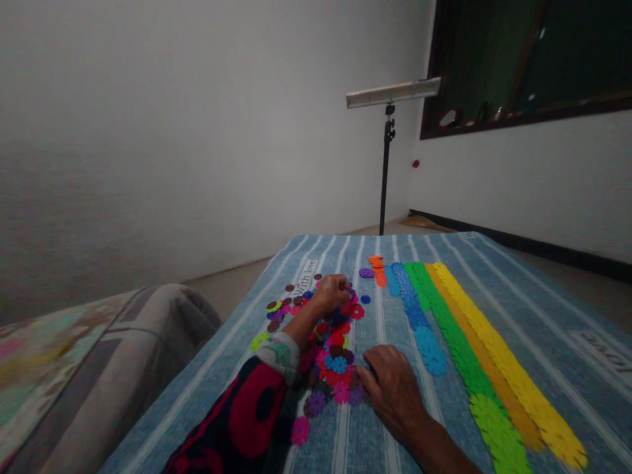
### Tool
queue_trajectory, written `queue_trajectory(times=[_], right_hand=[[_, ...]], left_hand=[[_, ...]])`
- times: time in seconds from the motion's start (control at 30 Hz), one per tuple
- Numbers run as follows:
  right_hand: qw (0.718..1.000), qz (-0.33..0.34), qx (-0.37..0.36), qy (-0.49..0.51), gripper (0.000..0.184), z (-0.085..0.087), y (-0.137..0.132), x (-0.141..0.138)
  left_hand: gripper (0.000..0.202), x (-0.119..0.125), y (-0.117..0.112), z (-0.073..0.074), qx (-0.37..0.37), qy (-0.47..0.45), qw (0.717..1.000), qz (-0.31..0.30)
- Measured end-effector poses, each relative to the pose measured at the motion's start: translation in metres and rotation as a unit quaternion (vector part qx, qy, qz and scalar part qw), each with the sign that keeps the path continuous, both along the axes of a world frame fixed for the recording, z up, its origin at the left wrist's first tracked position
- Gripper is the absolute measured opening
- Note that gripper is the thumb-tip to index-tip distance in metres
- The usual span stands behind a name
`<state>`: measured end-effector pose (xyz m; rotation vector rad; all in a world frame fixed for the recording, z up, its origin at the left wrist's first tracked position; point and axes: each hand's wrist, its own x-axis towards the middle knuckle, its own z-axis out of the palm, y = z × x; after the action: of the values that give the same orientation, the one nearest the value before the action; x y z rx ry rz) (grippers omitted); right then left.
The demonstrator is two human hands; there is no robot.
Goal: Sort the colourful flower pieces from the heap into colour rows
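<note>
A loose pile of small toothed plastic discs (337,364) in pink, red, purple, blue and brown lies on the striped blue cloth. Over the pile's far side, my left hand (332,295) is closed, fingertips pinched together beside purple and pink discs; what they hold is too small to make out. My right hand (395,388) lies at the pile's near right edge, palm down and open, thumb apart from the bent fingers and close to a purple disc (356,395). Right of it run overlapping rows of yellow discs (498,342), amber, green discs (459,349) and blue discs (412,303).
A short orange row (378,270) and some purple discs (366,272) sit near the far end of the cloth (553,309). Behind stands a lamp on a black pole (384,171). To the left is a draped grey fabric (143,368). A dark window (523,59) is at upper right.
</note>
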<state>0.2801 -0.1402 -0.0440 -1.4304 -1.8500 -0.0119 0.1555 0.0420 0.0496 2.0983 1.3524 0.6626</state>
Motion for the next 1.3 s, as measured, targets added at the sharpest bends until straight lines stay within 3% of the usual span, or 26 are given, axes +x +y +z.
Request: queue_trajectory(times=[0.2,0.43,0.57,0.8,1.3], right_hand=[[1.0,0.012,0.015,0.022,0.013,-0.003,0.003,-0.003],[0.999,0.004,0.016,0.04,0.018,-0.004,0.005,-0.007],[0.999,-0.001,0.002,0.053,0.019,-0.003,0.005,-0.009],[0.998,0.016,0.006,0.06,0.018,-0.004,0.005,-0.006],[0.999,0.009,-0.011,0.034,0.018,-0.002,0.004,-0.004]], left_hand=[[0.011,0.053,0.053,-0.02,0.029,0.043,0.998,0.039],[0.013,0.078,0.085,-0.033,0.043,0.077,0.995,0.036],[0.019,0.083,0.087,-0.035,0.032,0.098,0.994,0.023],[0.022,0.084,0.082,-0.036,0.082,0.108,0.991,0.012],[0.022,0.085,0.078,-0.05,0.129,0.126,0.982,0.059]])
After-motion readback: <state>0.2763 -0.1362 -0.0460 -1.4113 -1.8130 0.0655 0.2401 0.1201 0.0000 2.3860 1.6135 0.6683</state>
